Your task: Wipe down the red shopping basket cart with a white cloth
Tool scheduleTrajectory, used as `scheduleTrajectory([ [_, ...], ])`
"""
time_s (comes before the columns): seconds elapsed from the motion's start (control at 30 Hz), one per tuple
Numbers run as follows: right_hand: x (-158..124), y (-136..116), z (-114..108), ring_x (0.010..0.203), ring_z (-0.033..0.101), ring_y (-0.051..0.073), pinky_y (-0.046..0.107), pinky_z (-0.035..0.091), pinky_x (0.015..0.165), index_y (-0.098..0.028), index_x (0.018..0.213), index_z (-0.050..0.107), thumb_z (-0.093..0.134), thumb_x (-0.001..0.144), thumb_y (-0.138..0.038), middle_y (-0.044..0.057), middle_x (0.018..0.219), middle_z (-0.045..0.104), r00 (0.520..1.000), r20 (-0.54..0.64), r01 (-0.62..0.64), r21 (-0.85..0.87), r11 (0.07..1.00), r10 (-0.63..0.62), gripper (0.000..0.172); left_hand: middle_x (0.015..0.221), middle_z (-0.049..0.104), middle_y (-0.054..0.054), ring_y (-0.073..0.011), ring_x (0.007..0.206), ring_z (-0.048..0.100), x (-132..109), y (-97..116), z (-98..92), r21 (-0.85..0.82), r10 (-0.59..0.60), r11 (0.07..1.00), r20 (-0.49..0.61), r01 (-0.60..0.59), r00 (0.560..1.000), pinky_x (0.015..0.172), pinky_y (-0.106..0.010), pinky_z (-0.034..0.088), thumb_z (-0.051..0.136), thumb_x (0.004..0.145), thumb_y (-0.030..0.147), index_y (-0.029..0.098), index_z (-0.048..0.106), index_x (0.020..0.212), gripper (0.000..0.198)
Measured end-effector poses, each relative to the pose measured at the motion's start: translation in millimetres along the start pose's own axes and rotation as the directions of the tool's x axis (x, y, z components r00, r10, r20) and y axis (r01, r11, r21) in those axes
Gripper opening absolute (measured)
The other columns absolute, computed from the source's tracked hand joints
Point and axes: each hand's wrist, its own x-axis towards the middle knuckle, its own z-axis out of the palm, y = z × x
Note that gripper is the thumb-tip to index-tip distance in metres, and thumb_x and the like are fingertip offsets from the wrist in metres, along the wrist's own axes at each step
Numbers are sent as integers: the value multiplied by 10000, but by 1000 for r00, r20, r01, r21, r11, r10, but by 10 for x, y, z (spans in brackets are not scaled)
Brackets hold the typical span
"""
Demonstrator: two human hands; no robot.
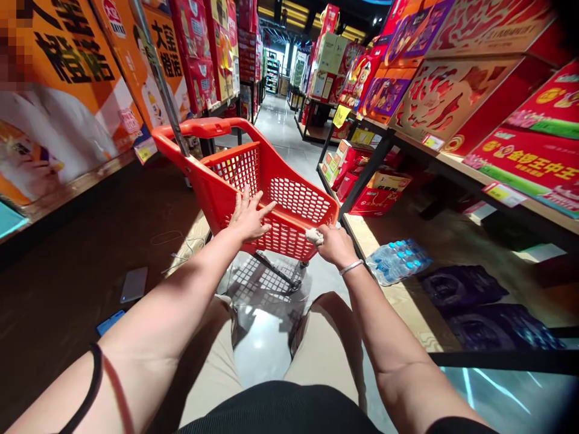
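In front of me stands a red plastic shopping cart [292, 244] with perforated sides, its handle [199, 128] at the far left end. My left hand [251, 216] rests with fingers spread on the cart's near upper edge. A crumpled greyish cloth [313, 236] is gripped in my right hand [335, 243], against the rim near the cart's right corner. A metal pole [163, 78] rises beside the handle. Inside the basket I see no goods, though part of its bottom is hidden.
Orange boxes [67, 90] line the left shelf; red and gold gift boxes [456, 99] fill the right one. Low on the right lies a pack of water bottles [398, 260]. A phone-like slab [134, 285] and loose cable [181, 244] lie at lower left. The aisle [277, 114] runs ahead.
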Motion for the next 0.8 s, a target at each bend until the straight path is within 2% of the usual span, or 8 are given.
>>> scheduleTrajectory([
  [0.1,-97,-127,1,1042,616,317,378,464,833,-222,1196,689,644,883,-376,132,1165,690,999,2,50,11,999,-50,352,1682,292,-18,-459,1573,-42,-40,173,63,-44,53,998,23,-51,998,1256,-671,22,680,871,476,392,508,1504,661],
  [0.2,-122,-85,66,1034,608,283,366,447,857,-232,1174,704,657,889,-313,110,1106,706,976,-49,216,102,971,-212,300,1660,321,-12,-479,1564,-57,-122,304,130,-114,121,987,29,-117,992,1254,-686,36,692,857,500,401,581,1445,606],
  [0.33,39,319,133,1003,609,220,361,417,944,-252,1130,738,741,853,-274,57,1087,724,860,-93,504,296,811,-501,278,1622,365,-61,-471,1566,-28,-196,264,167,-185,171,968,-11,-170,985,1271,-659,78,684,862,505,313,673,1364,538],
  [0.4,203,600,150,1002,604,219,372,406,958,-241,1062,766,766,824,-240,61,1079,728,858,-112,510,317,800,-502,238,1579,421,-73,-461,1567,4,-203,200,162,-209,179,961,-33,-182,983,1266,-670,90,680,866,524,295,709,1312,502],
  [0.53,489,920,226,966,602,233,382,428,910,-202,1014,771,754,774,-156,92,1074,714,935,-201,344,304,888,-293,246,1500,505,-83,-466,1560,46,-203,135,154,-241,156,956,-66,-167,986,1242,-721,89,698,845,583,284,760,1198,466],
  [0.63,434,728,323,980,601,240,386,440,917,-203,1006,759,660,764,-66,88,1051,703,940,-255,301,306,903,-227,295,1484,514,-97,-476,1558,34,-214,144,185,-248,99,962,-85,-117,991,1241,-726,94,725,814,613,264,778,1130,475],
  [0.73,110,284,410,970,594,249,390,452,903,-213,994,745,624,764,-59,81,1007,697,932,-307,293,327,898,-193,302,1485,506,-106,-471,1563,-1,-227,150,240,-247,64,964,-135,-96,989,1250,-715,81,736,803,620,243,787,1059,459],
  [0.8,-142,10,448,1004,592,251,391,459,910,-223,1037,732,623,771,-69,74,1043,697,910,-344,354,362,862,-229,327,1481,507,-109,-457,1568,-27,-235,142,269,-251,66,962,-164,-106,984,1258,-701,72,734,808,616,236,789,1021,439],
])
